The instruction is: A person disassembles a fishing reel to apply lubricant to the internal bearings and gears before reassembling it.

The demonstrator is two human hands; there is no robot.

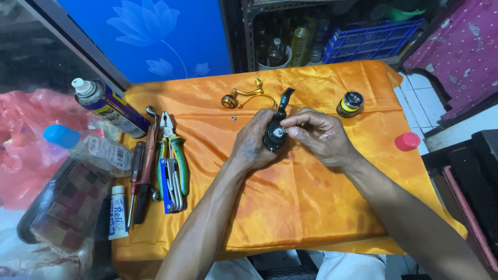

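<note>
At the centre of the frame, above a glossy, creased orange cloth [290, 207], the left hand [252, 144] was wrapped around a black, rounded reel body [273, 134] with an upward-pointing stem. The right hand [319, 136] pinched a small silvery part [280, 132] at the body's side. A gold curved bail arm [244, 97] lay just above; green-handled pliers [173, 150] lay at left.

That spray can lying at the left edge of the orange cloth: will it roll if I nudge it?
Probably. The spray can lies on its side, so its round body could roll sideways. The orange cloth is wrinkled and may slow it. Its metal body looks stiff and perhaps slick.
</note>
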